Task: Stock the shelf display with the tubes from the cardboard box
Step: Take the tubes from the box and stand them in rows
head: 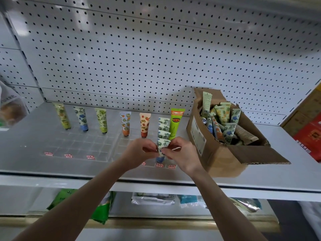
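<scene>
Forearms [97, 197]: two bare arms rise from the bottom edge and meet at the front of the shelf [34, 133].
Left hand [139, 151]: curled fingertips pinch the left edge of one tube.
Right hand [181, 153]: thumb and forefinger pinch the same tube from the right; both hands are equally close to it.
Held tube [163, 145]: blue-flowered, between the two sets of fingertips, at the front of the clear display tray [83, 141].
Long axis: near upright, crimped end up, blue cap down towards the tray.
Seating: whether the cap is already in its slot cannot be told.
Row behind: three matching tubes [164, 127] stand in file directly beyond it, with a tall green tube [176, 124] just to their right.
Cardboard box [225, 153]: open on the shelf, just beside the right hand, with loose tubes [220, 122] still piled inside.
Likely next move: a straight press down along the tube's axis, then the right hand, being nearer, reaches into the box.
</scene>
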Demonstrator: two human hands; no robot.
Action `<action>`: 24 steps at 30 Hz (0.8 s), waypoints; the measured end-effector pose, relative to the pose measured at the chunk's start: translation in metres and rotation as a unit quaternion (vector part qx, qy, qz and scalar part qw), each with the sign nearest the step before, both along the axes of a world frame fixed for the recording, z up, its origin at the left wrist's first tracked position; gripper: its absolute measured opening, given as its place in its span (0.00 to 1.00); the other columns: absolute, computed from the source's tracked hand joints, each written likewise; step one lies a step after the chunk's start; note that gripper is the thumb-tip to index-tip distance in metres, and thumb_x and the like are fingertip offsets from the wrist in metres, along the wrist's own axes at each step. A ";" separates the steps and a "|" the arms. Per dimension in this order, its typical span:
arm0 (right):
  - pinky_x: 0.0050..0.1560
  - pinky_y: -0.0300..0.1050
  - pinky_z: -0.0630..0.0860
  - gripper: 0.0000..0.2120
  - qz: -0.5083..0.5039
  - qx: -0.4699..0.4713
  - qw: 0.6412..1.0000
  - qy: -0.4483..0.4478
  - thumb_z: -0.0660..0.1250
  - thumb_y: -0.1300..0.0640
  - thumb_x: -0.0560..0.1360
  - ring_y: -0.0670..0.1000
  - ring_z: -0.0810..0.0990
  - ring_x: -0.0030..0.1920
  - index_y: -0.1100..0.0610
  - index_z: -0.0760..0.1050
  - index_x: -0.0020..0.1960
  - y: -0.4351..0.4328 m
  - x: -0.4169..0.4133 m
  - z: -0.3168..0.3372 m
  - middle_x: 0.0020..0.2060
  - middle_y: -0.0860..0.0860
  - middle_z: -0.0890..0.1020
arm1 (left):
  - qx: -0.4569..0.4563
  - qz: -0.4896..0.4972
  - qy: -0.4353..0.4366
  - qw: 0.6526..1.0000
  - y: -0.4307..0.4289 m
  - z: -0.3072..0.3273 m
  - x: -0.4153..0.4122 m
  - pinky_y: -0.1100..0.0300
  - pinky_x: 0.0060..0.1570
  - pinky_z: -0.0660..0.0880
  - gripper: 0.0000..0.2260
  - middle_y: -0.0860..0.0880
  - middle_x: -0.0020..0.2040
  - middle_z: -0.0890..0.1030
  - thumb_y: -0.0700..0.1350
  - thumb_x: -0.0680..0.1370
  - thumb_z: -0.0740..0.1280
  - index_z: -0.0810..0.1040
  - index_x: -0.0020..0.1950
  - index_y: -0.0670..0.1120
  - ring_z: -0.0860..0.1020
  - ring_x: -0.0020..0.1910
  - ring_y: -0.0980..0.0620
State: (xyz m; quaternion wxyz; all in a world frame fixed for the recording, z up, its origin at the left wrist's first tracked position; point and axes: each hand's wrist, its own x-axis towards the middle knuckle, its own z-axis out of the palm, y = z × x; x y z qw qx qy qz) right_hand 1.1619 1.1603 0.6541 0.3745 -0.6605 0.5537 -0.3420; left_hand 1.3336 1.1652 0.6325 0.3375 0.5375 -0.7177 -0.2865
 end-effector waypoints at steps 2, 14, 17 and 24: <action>0.48 0.50 0.80 0.08 0.002 0.001 1.000 0.002 0.75 0.57 0.68 0.47 0.81 0.41 0.55 0.78 0.44 0.001 -0.001 0.002 0.38 0.47 0.82 | 0.000 0.000 0.002 1.000 0.001 0.002 0.001 0.64 0.42 0.76 0.03 0.52 0.38 0.81 0.38 0.71 0.72 0.83 0.43 0.43 0.78 0.37 0.55; 0.48 0.56 0.79 0.09 -0.015 -0.018 0.999 -0.045 0.72 0.48 0.71 0.53 0.83 0.40 0.52 0.76 0.44 0.005 -0.005 0.021 0.39 0.49 0.81 | -0.026 0.037 0.035 0.998 0.002 0.029 0.011 0.70 0.41 0.74 0.04 0.56 0.39 0.81 0.43 0.73 0.70 0.81 0.47 0.48 0.78 0.37 0.62; 0.46 0.58 0.80 0.07 -0.024 -0.036 0.997 -0.063 0.69 0.49 0.73 0.54 0.83 0.37 0.52 0.75 0.44 0.007 -0.004 0.032 0.38 0.50 0.81 | -0.044 0.038 0.053 0.997 0.001 0.042 0.010 0.68 0.42 0.74 0.04 0.55 0.40 0.82 0.43 0.73 0.70 0.82 0.47 0.48 0.78 0.38 0.61; 0.45 0.52 0.81 0.01 -0.062 -0.098 0.990 -0.076 0.67 0.59 0.76 0.54 0.82 0.37 0.56 0.76 0.46 0.004 -0.012 0.070 0.38 0.52 0.81 | -0.060 -0.002 0.131 0.989 -0.008 0.072 -0.012 0.68 0.42 0.74 0.05 0.47 0.42 0.83 0.40 0.73 0.71 0.82 0.47 0.42 0.79 0.40 0.57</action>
